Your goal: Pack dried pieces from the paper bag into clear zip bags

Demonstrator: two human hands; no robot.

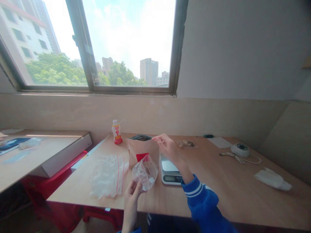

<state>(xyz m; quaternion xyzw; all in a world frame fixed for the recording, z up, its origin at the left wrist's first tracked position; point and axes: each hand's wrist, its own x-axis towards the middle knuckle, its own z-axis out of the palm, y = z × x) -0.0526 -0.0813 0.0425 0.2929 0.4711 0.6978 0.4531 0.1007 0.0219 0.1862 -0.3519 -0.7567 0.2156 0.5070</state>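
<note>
My left hand (131,196) is closed on a small clear zip bag (145,172), holding it up over the front of the wooden table (218,191). My right hand (168,149), in a blue sleeve, reaches forward with its fingers pinched at the top edge of a brown paper bag (142,150) that stands upright with a red label. What the fingertips hold, if anything, is too small to name. A small digital scale (169,169) sits just right of the paper bag, below my right wrist.
A pile of clear zip bags (108,175) with red seals lies at the left. A small white and red bottle (117,132) stands at the back. A white round device with cable (240,150), paper (220,142) and white cloth (272,179) lie right. A second table (43,152) stands left.
</note>
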